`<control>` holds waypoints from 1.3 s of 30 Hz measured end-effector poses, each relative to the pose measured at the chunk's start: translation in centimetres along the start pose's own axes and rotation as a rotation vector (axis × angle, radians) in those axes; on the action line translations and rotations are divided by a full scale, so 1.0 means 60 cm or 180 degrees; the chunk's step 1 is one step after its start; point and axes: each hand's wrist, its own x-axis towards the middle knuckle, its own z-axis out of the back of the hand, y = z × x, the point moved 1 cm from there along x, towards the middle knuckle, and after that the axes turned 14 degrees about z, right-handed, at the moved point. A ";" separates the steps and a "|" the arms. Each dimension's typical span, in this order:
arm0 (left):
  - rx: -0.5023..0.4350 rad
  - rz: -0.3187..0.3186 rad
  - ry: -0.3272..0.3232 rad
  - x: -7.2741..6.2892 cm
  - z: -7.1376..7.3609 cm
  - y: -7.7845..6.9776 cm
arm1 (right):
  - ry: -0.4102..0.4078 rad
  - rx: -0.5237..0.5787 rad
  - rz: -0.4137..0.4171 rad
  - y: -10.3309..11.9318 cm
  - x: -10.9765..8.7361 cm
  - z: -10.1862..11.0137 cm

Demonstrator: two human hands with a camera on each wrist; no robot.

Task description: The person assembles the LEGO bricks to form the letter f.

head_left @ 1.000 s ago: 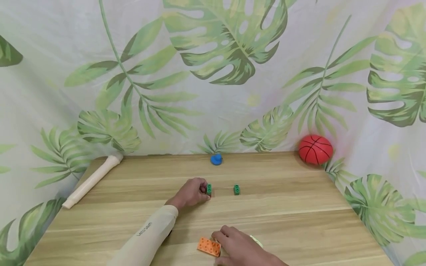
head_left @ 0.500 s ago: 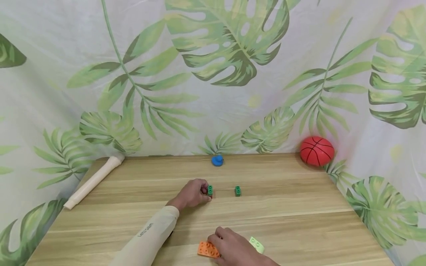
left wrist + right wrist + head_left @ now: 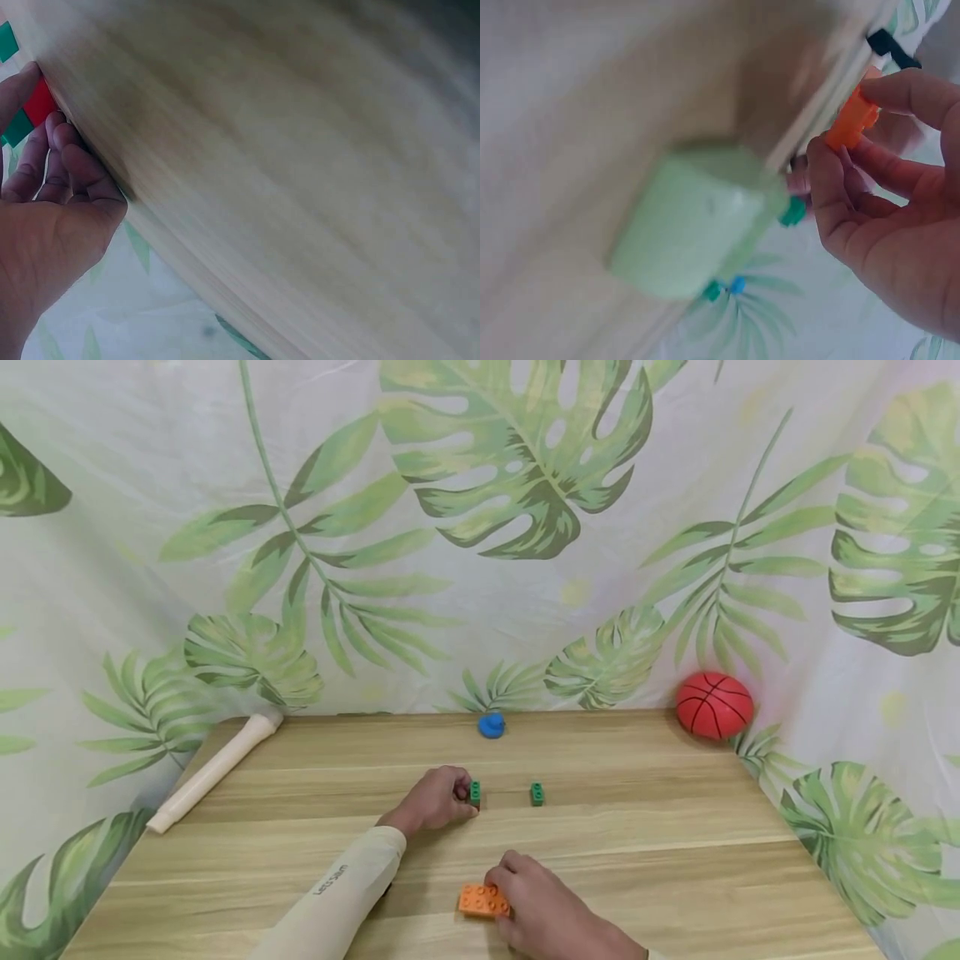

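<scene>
My left hand [image 3: 435, 799] rests on the table and holds a small green toy brick [image 3: 476, 791] between thumb and fingers. In the left wrist view, a red brick [image 3: 40, 105] joins that green one in the same grip. Closer to the front edge, my right hand [image 3: 542, 906] pinches the right end of an orange studded brick [image 3: 482, 901]. The right wrist view shows the orange brick [image 3: 850, 120] between thumb and fingertips. There, a light green block [image 3: 697, 221] stands on the table near the right hand; the hand hides it in the head view.
A second green brick [image 3: 537, 794] stands right of the left hand. Along the back edge are a blue toy duck [image 3: 492, 726] and a red ball [image 3: 715, 706] at the right corner. A pale tube [image 3: 213, 774] lies along the left edge. Leaf-patterned cloth [image 3: 495, 635] hangs behind.
My right hand has gripped the orange brick and moved it slightly away from the front edge and right. The light green block is now hidden in the head view. The left hand stays put.
</scene>
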 end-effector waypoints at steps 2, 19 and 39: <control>0.0010 -0.0005 -0.0003 0.001 0.000 0.002 | -0.0155 0.0004 -0.0003 -0.005 0.002 0.013; -0.0004 0.0009 0.0022 0.000 0.000 0.004 | -0.1111 0.0013 -0.0033 -0.091 0.082 0.102; 0.0079 0.0014 -0.0010 0.003 0.000 0.001 | -0.0936 0.0003 0.0226 -0.116 0.137 0.075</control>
